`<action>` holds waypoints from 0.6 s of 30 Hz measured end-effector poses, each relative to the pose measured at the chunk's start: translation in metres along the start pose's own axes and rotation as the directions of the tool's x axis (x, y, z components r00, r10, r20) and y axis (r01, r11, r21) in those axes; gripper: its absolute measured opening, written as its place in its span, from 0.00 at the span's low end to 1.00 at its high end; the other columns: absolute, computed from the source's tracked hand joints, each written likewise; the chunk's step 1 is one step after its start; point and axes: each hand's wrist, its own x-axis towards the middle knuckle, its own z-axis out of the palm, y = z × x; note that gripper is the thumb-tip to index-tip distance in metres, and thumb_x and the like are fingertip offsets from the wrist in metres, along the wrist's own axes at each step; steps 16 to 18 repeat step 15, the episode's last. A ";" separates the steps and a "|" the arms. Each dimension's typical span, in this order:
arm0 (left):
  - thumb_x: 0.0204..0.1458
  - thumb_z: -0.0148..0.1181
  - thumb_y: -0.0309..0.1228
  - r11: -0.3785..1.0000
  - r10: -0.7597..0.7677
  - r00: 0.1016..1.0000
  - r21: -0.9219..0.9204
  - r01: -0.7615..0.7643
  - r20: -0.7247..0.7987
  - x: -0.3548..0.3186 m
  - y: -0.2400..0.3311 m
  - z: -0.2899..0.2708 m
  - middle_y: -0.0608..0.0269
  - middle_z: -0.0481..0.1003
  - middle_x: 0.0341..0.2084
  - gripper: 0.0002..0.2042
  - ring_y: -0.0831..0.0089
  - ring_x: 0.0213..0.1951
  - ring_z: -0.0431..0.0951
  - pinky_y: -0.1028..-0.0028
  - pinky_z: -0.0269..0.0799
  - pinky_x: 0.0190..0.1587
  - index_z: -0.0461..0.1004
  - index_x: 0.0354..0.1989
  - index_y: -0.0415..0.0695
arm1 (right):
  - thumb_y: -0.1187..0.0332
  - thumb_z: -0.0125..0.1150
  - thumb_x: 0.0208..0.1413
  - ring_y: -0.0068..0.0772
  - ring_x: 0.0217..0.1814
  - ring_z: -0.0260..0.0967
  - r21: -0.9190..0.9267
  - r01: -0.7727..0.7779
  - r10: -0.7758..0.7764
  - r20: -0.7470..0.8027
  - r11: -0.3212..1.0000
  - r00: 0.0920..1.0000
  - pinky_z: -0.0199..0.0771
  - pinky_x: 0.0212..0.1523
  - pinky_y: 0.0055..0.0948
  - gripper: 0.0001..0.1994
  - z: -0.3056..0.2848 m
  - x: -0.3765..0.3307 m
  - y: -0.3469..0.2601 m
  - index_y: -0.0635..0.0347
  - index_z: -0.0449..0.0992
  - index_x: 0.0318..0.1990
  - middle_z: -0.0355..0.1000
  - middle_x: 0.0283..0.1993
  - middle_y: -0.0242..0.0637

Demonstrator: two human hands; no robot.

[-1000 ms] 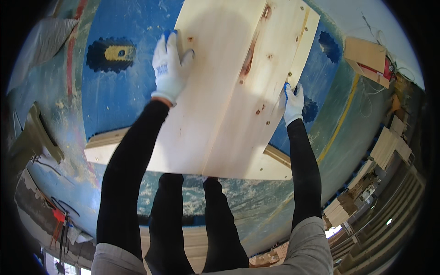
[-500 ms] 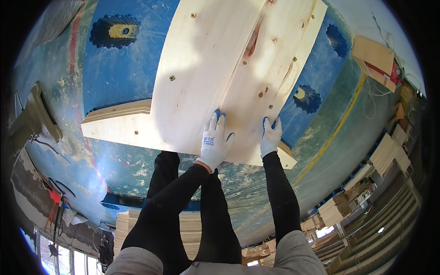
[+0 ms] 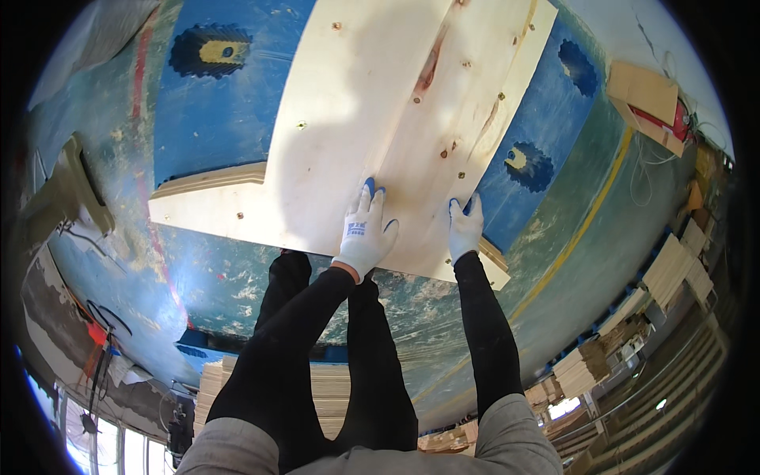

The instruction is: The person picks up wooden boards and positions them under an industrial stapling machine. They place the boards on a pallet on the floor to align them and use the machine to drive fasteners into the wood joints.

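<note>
2 gloved hands, left (image 3: 364,235) and right (image 3: 465,228), press flat with fingers spread on the near edge of the pale wooden panel (image 3: 396,119), which lies on a narrower board (image 3: 207,207) over the blue-painted floor (image 3: 222,103). Judging by this, the panel is laid but not yet released; stacked timber (image 3: 590,368) sits well apart at the right.

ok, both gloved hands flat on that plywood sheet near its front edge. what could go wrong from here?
1. The left hand and right hand press flat on the plywood sheet rather than gripping it, so it may slide on the blue table.
2. Both hands sit close together near one edge; a push could swing the far end sideways.
3. Fingers near the wooden strip under the sheet could get pinched.
</note>
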 end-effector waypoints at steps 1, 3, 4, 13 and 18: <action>0.55 0.59 0.39 0.995 0.087 0.996 0.045 -0.087 0.003 -0.010 -0.011 0.005 0.33 0.59 0.67 0.30 0.38 0.67 0.60 0.51 0.60 0.67 0.66 0.64 0.35 | 0.70 0.62 0.61 0.40 0.62 0.67 0.042 0.006 -0.009 0.058 0.999 0.998 0.64 0.65 0.34 0.30 0.004 -0.006 -0.013 0.76 0.59 0.66 0.69 0.62 0.50; 0.56 0.59 0.39 0.982 0.178 0.984 0.073 -0.177 -0.006 -0.036 -0.022 0.000 0.33 0.63 0.64 0.26 0.37 0.65 0.62 0.51 0.63 0.64 0.69 0.60 0.37 | 0.70 0.63 0.61 0.35 0.56 0.67 0.004 -0.049 0.049 -0.006 0.999 0.999 0.67 0.60 0.34 0.27 -0.012 -0.022 -0.016 0.74 0.62 0.63 0.70 0.57 0.44; 0.56 0.58 0.39 0.980 0.193 0.981 0.047 -0.193 -0.005 -0.052 -0.019 -0.016 0.35 0.65 0.63 0.24 0.37 0.63 0.65 0.52 0.64 0.63 0.71 0.58 0.38 | 0.70 0.63 0.62 0.32 0.54 0.67 0.063 0.026 -0.025 -0.015 0.998 1.000 0.68 0.58 0.33 0.26 -0.030 -0.034 -0.001 0.73 0.62 0.63 0.70 0.56 0.43; 0.57 0.58 0.41 0.898 -0.390 0.883 -0.319 0.302 -0.263 -0.363 0.012 -0.182 0.48 0.78 0.46 0.20 0.49 0.53 0.76 0.58 0.71 0.57 0.76 0.52 0.41 | 0.64 0.56 0.69 0.28 0.50 0.75 -0.146 -0.062 0.143 0.658 0.987 0.740 0.75 0.52 0.28 0.17 -0.020 -0.221 -0.188 0.58 0.71 0.61 0.74 0.54 0.35; 0.57 0.59 0.42 0.780 -0.569 0.770 -0.484 0.396 -0.288 -0.446 0.031 -0.198 0.46 0.77 0.49 0.20 0.51 0.55 0.75 0.59 0.70 0.59 0.76 0.54 0.44 | 0.61 0.55 0.69 0.33 0.52 0.75 -0.232 0.077 0.135 0.771 0.970 0.623 0.76 0.52 0.31 0.20 -0.006 -0.218 -0.200 0.57 0.68 0.64 0.75 0.55 0.37</action>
